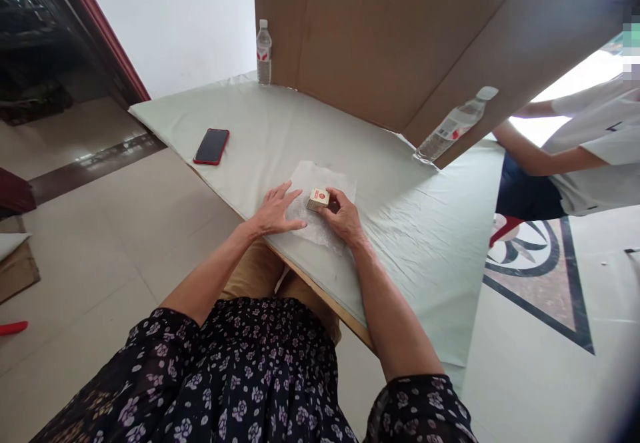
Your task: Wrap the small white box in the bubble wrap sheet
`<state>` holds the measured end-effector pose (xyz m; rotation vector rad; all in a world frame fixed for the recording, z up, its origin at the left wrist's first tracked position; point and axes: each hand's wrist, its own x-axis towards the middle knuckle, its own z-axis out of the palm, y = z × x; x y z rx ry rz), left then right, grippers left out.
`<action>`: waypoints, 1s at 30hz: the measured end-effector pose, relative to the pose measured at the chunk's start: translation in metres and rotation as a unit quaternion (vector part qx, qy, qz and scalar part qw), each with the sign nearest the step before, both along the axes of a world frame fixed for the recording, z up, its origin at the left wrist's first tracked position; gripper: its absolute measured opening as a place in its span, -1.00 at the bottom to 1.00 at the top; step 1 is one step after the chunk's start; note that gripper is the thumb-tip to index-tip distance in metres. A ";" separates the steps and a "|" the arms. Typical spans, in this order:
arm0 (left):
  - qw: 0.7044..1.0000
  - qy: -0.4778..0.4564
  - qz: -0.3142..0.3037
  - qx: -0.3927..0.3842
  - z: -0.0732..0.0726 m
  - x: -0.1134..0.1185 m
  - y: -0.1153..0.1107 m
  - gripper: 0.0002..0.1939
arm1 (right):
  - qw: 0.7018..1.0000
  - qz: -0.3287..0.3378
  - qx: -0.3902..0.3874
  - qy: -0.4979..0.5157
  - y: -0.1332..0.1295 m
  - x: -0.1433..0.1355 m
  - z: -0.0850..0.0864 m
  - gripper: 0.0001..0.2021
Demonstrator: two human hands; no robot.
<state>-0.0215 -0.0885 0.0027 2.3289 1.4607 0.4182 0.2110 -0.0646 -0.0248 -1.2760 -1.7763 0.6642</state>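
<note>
My right hand point(343, 216) grips a small cream box point(319, 198) with red print on its top, fingers at its right side. The box is over a translucent white sheet point(313, 233), which looks like bubble wrap and lies flat near the table's front edge. To the left, my left hand point(277, 211) has its fingers spread and holds nothing. Its fingertips and thumb reach over the sheet's left part, apart from the box.
A phone with a red case point(212, 147) lies on the pale tablecloth point(400, 229). Water bottles point(264, 56) point(455, 126) stand against a tall brown cardboard panel point(360, 36). At the right, another person in a white shirt point(590, 143) sits beyond the panel.
</note>
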 end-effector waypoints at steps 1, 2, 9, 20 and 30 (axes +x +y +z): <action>1.000 -0.004 -0.012 0.002 0.000 -0.004 -0.006 -0.08 | 1.000 -0.001 0.001 0.000 0.000 -0.001 0.000 -0.50; 1.000 -0.003 -0.026 0.004 0.000 -0.008 -0.012 -0.10 | 1.000 -0.001 0.002 0.001 0.000 -0.001 -0.001 -0.50; 0.993 0.031 -0.071 0.087 0.009 -0.013 -0.031 -0.51 | 1.000 -0.010 0.001 -0.026 0.000 0.000 0.008 -0.39; 0.976 -0.174 0.041 0.124 0.013 0.018 0.011 -0.87 | 0.965 0.005 0.077 -0.252 -0.056 -0.002 0.058 -0.66; 0.990 -0.141 -0.003 -0.005 0.036 0.027 0.042 -0.59 | 0.997 -0.062 -0.031 -0.035 0.001 0.004 0.048 -0.86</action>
